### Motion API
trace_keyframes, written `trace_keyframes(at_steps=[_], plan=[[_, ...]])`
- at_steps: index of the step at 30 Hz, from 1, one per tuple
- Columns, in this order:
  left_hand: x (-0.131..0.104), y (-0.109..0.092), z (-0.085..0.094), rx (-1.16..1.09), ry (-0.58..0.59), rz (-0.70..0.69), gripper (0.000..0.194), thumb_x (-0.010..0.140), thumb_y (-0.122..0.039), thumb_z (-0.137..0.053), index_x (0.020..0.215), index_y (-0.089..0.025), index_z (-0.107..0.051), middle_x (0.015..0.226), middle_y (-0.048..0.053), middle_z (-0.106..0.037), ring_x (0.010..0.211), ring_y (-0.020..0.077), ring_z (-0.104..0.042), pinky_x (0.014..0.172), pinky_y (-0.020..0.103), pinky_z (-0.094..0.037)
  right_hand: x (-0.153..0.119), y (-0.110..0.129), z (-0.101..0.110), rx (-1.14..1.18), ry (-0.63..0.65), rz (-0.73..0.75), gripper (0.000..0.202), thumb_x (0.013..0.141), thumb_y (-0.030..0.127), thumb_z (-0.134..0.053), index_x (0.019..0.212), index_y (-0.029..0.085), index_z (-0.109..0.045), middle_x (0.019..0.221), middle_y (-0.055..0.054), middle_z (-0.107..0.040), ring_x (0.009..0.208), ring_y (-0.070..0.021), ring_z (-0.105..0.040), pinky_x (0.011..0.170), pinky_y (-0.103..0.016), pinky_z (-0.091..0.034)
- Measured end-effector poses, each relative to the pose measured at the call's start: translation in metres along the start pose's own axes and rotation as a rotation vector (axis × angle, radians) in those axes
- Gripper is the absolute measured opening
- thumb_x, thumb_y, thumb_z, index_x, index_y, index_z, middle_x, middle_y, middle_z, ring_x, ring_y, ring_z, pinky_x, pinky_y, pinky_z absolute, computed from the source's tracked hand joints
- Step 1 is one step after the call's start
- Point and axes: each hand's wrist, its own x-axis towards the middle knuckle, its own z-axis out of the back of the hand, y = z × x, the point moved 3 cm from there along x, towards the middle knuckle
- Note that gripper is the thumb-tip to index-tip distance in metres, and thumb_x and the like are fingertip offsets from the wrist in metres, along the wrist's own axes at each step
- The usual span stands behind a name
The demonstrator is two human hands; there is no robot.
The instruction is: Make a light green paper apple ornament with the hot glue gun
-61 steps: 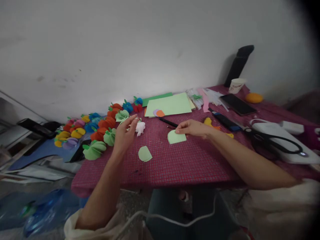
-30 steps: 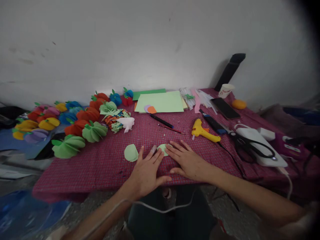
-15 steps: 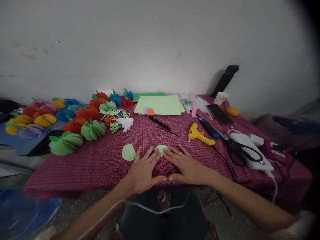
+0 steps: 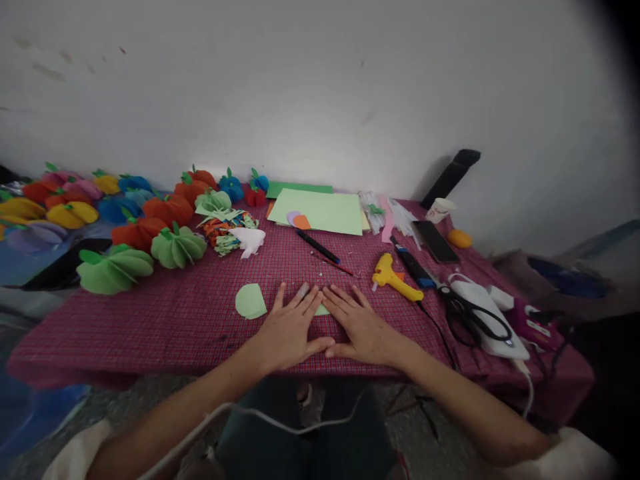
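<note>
The left hand (image 4: 285, 335) and right hand (image 4: 369, 333) lie palm down near the near edge of the checked tablecloth (image 4: 190, 333), fingers extended and slightly spread, neither one gripping. Their fingertips meet or nearly meet over a pale green paper piece (image 4: 323, 310), mostly covered, with a bit showing between them. Left of the left hand, just beside its fingers, lies a rounded green cutout (image 4: 251, 301). Beyond the hands are a red pencil (image 4: 334, 265) and a black pen (image 4: 319, 247); to the right, a yellow glue gun (image 4: 396, 278). Farther right are black-handled scissors (image 4: 470, 317), partly over a white device (image 4: 493, 325), and a dark phone (image 4: 436, 241) near a paper cup (image 4: 440, 211). Light green sheets (image 4: 325, 208) lie at the far side. To the far left, shredded paper (image 4: 220, 233) sits beside green paper pumpkins (image 4: 179, 247), with orange, blue and yellow ones around.
</note>
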Motion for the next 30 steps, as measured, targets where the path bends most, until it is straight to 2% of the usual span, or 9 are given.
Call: trace_keyframes(at_steps=[6, 10, 15, 17, 20, 22, 23, 26, 30], plan=[[0.004, -0.003, 0.003, -0.007, -0.042, 0.038, 0.084, 0.079, -0.07, -0.023, 0.141, -0.014, -0.024, 0.144, 0.013, -0.033, 0.138, 0.0274, -0.014, 0.108, 0.054, 0.002, 0.002, -0.001, 0.005, -0.005, 0.012, -0.014, 0.099, 0.072, 0.074, -0.04, 0.145, 0.012, -0.012, 0.149, -0.015, -0.02, 0.138, -0.0299, -0.009, 0.109, -0.055, -0.005], [0.002, -0.004, -0.003, -0.029, -0.03, 0.025, 0.085, 0.079, -0.071, -0.022, 0.141, -0.013, -0.023, 0.146, 0.013, -0.028, 0.137, 0.0264, -0.017, 0.109, 0.054, 0.003, 0.004, 0.001, -0.001, -0.021, 0.011, -0.021, 0.103, 0.07, 0.077, -0.041, 0.144, 0.01, -0.014, 0.149, -0.016, -0.018, 0.138, -0.0304, -0.009, 0.109, -0.055, -0.003], [0.002, -0.005, 0.001, -0.034, -0.044, 0.034, 0.083, 0.079, -0.071, -0.023, 0.14, -0.015, -0.026, 0.146, 0.012, -0.028, 0.137, 0.0278, -0.017, 0.108, 0.055, 0.003, 0.0, -0.002, 0.006, -0.013, 0.006, -0.009, 0.099, 0.069, 0.073, -0.048, 0.144, 0.016, -0.017, 0.149, -0.013, -0.022, 0.138, -0.0314, -0.01, 0.108, -0.057, -0.01], [0.004, -0.009, 0.006, -0.028, -0.096, 0.048, 0.082, 0.078, -0.071, -0.023, 0.139, -0.016, -0.029, 0.146, 0.012, -0.029, 0.137, 0.0283, -0.016, 0.108, 0.056, 0.004, -0.008, -0.013, 0.017, -0.023, -0.077, -0.019, 0.084, 0.074, 0.064, -0.051, 0.141, 0.02, -0.027, 0.147, -0.01, -0.029, 0.137, -0.029, -0.014, 0.108, -0.055, -0.014], [0.008, -0.018, 0.01, -0.027, -0.156, 0.023, 0.082, 0.078, -0.072, -0.023, 0.138, -0.017, -0.03, 0.146, 0.01, -0.03, 0.137, 0.0272, -0.016, 0.108, 0.054, 0.007, -0.026, -0.047, 0.035, -0.08, -0.312, -0.15, 0.047, 0.086, 0.035, -0.046, 0.131, 0.021, -0.044, 0.135, -0.009, -0.047, 0.132, -0.0239, -0.03, 0.107, -0.049, -0.025], [0.008, -0.021, 0.005, -0.036, -0.131, -0.007, 0.083, 0.078, -0.073, -0.021, 0.138, -0.017, -0.031, 0.144, 0.01, -0.035, 0.137, 0.0267, -0.018, 0.108, 0.054, 0.008, -0.038, -0.076, 0.04, -0.153, -0.372, -0.266, 0.047, 0.08, 0.021, -0.046, 0.127, 0.016, -0.047, 0.128, -0.012, -0.052, 0.125, -0.0257, -0.04, 0.104, -0.047, -0.031], [0.007, -0.021, 0.002, -0.039, -0.104, -0.019, 0.084, 0.077, -0.073, -0.02, 0.138, -0.016, -0.031, 0.142, 0.011, -0.037, 0.136, 0.0267, -0.021, 0.108, 0.054, 0.008, -0.042, -0.09, 0.04, -0.193, -0.351, -0.324, 0.05, 0.076, 0.018, -0.048, 0.126, 0.014, -0.048, 0.128, -0.013, -0.052, 0.123, -0.0275, -0.042, 0.103, -0.047, -0.033], [0.005, -0.018, -0.008, -0.012, -0.048, -0.037, 0.086, 0.077, -0.073, -0.019, 0.139, -0.015, -0.028, 0.143, 0.011, -0.035, 0.135, 0.0271, -0.022, 0.107, 0.055, 0.007, -0.049, -0.123, 0.032, -0.246, -0.15, -0.514, 0.06, 0.069, 0.014, -0.05, 0.129, 0.007, -0.044, 0.137, -0.016, -0.043, 0.125, -0.0293, -0.039, 0.104, -0.043, -0.031], [0.003, -0.027, 0.0, 0.081, -0.075, -0.014, 0.085, 0.078, -0.073, -0.021, 0.136, -0.012, -0.035, 0.14, 0.011, -0.04, 0.134, 0.0294, -0.022, 0.108, 0.055, 0.0, -0.042, -0.138, 0.027, -0.219, -0.004, -0.648, 0.066, 0.068, 0.015, -0.053, 0.132, 0.007, -0.04, 0.134, -0.017, -0.046, 0.118, -0.0294, -0.046, 0.098, -0.038, -0.035]])
